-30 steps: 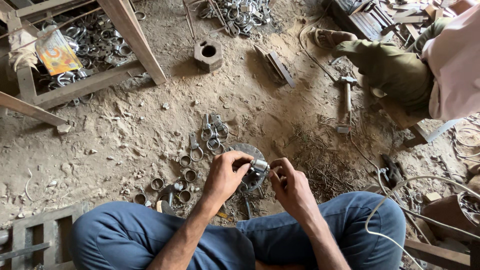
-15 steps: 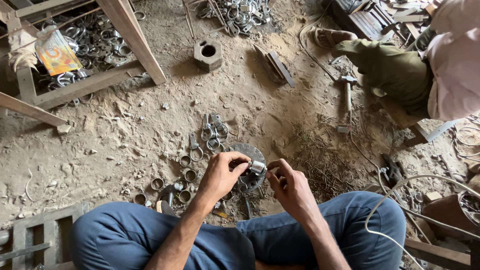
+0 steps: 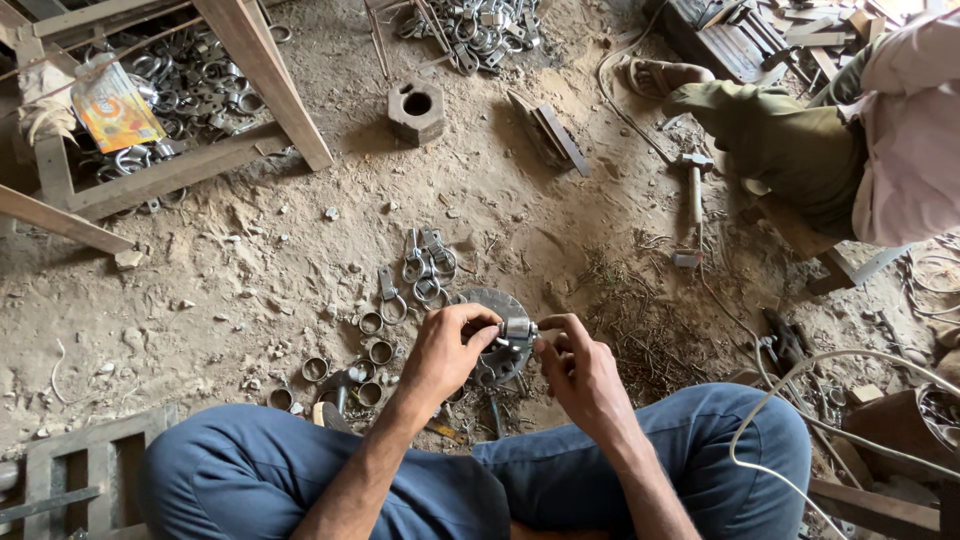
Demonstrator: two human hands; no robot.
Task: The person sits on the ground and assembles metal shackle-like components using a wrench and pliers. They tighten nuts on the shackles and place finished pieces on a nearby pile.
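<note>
I sit cross-legged on a dirt floor in blue trousers. My left hand point(image 3: 448, 350) and my right hand point(image 3: 575, 365) both pinch a small shiny metal cylinder point(image 3: 516, 329) between the fingertips, just above a round metal disc point(image 3: 492, 305) lying on the ground. Left of the disc lie several short metal rings point(image 3: 375, 352) and a few ring-and-strap clamps point(image 3: 425, 265) in the dust.
A hexagonal metal block point(image 3: 416, 110) and a flat bar point(image 3: 550, 130) lie farther off. A hammer point(image 3: 694, 195) rests beside a seated person point(image 3: 850, 130) at upper right. A wooden frame point(image 3: 170, 170) at upper left holds several rings. A white cable point(image 3: 800, 390) loops at right.
Both hands have stayed above the disc with the small cylinder; the fingers have shifted slightly around it. Nothing else has visibly moved.
</note>
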